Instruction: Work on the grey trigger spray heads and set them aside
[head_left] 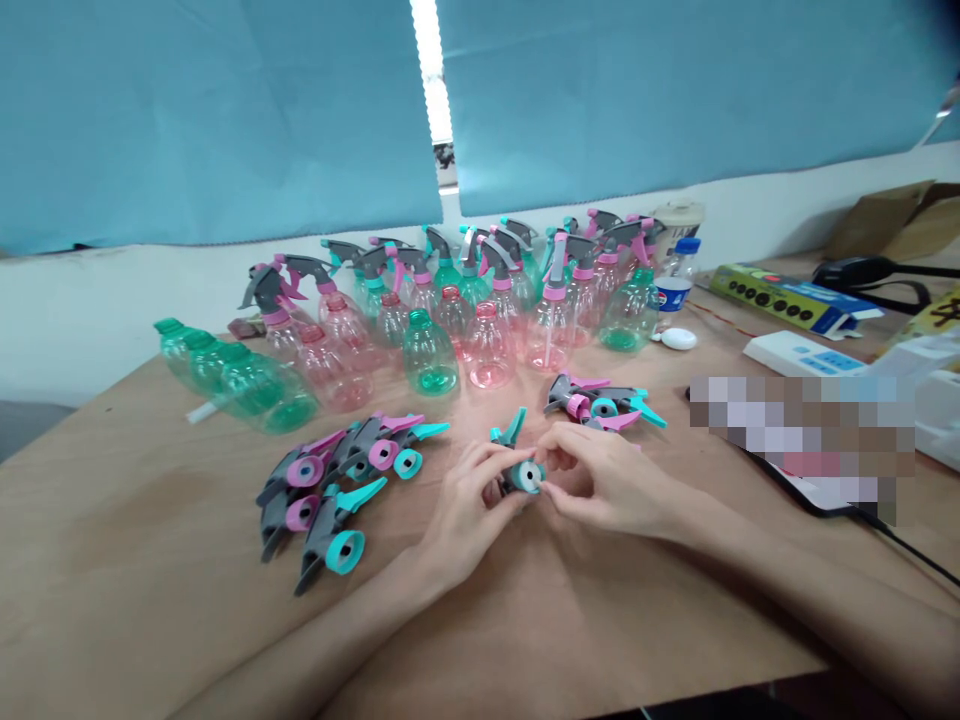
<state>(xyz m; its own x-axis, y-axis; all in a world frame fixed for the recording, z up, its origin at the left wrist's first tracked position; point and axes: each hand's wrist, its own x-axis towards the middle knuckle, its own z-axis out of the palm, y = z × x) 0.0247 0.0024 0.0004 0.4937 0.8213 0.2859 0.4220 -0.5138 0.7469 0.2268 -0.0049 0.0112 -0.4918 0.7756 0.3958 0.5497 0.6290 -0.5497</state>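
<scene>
My left hand [472, 500] is closed around a grey spray trigger head [508, 462] with a turquoise lever. Its turquoise collar faces me, showing a white disc [530, 474] with a dark centre hole. At the collar's right edge, the thumb and bent fingers of my right hand [592, 475] are pinched against it; whether a small part sits between those fingertips I cannot tell. Left of my hands lies a group of loose spray trigger heads [345, 550] with pink or turquoise collars. Beyond my right hand is a smaller pile of spray trigger heads [604, 408].
Several pink and green clear bottles [491, 350] stand at the back, many with spray heads fitted. Green bottles [262, 390] lie at the left. A Pepsi bottle [675, 285], a long box [787, 298], a white device [806, 355] and a blurred-out phone-like object [814, 500] are on the right.
</scene>
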